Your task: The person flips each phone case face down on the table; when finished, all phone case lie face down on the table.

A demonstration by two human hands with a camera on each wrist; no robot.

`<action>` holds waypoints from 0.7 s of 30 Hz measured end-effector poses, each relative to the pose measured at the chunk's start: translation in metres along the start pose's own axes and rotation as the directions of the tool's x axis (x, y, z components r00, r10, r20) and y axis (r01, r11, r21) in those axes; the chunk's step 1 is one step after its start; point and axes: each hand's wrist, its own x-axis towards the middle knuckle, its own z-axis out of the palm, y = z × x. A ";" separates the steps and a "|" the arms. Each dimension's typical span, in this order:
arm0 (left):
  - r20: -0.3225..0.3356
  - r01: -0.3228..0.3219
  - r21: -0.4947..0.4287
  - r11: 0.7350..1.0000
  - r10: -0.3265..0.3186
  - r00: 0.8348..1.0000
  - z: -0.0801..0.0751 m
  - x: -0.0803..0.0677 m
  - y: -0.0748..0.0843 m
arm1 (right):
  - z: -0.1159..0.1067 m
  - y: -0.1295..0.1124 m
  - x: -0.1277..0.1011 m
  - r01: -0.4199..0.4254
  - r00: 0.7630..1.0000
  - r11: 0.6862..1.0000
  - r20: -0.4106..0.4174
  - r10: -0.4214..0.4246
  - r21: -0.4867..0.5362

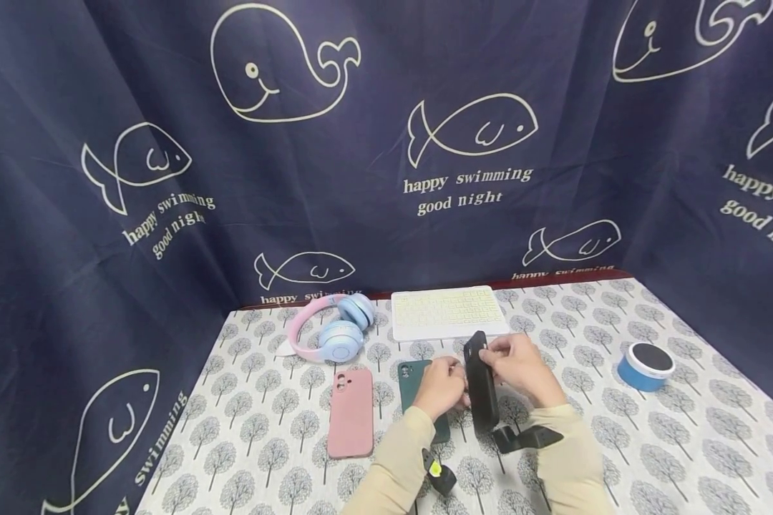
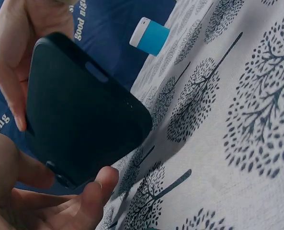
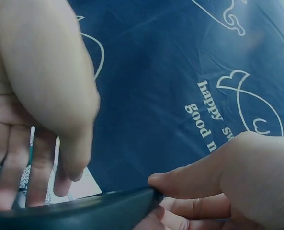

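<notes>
Together both hands (image 1: pixel 483 375) grip smooth matte black phone case (image 1: pixel 479 383), rounded corners.

Both hands hold a black phone case (image 1: pixel 480 383) on edge: the left hand (image 1: pixel 439 387) grips its near side, the right hand (image 1: pixel 522 366) pinches its far end. A green case (image 1: pixel 411 379) lies under the left hand, a pink case (image 1: pixel 351 413) further left.

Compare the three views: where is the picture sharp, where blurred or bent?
Head view: even light, sharp, though the backdrop bows outward at the edges. Left wrist view: black phone case fairly crisp, tablecloth softens close up. Right wrist view: right hand fills the frame, badly blurred.
</notes>
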 end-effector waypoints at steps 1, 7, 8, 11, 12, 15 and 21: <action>0.005 0.003 -0.005 1.000 -0.003 1.000 0.000 0.000 0.000 | -0.002 0.000 0.000 -0.006 1.000 1.000 0.005 0.006 0.005; 0.077 0.028 -0.091 0.995 -0.021 0.997 0.000 -0.002 0.006 | -0.016 0.009 0.004 -0.007 0.998 0.989 -0.063 -0.003 -0.150; 0.080 0.028 -0.092 0.995 -0.021 0.997 0.000 -0.003 0.007 | -0.018 0.013 0.006 -0.015 0.997 0.981 -0.080 0.000 -0.192; 0.066 0.017 -0.041 0.999 -0.015 0.998 -0.001 -0.004 0.008 | -0.018 0.028 0.012 -0.056 0.995 0.965 -0.093 0.034 -0.255; 0.057 0.020 -0.012 1.000 -0.019 0.998 -0.001 -0.005 0.007 | -0.017 0.033 0.015 -0.070 0.995 0.961 -0.085 0.049 -0.266; 0.055 0.014 0.088 0.996 -0.019 0.998 0.000 -0.007 0.004 | -0.010 0.046 0.021 -0.088 0.995 0.947 -0.072 0.068 -0.308; 0.064 -0.064 0.259 0.964 0.049 0.997 0.003 -0.009 -0.004 | 0.001 0.056 0.024 -0.084 0.993 0.912 -0.114 0.041 -0.402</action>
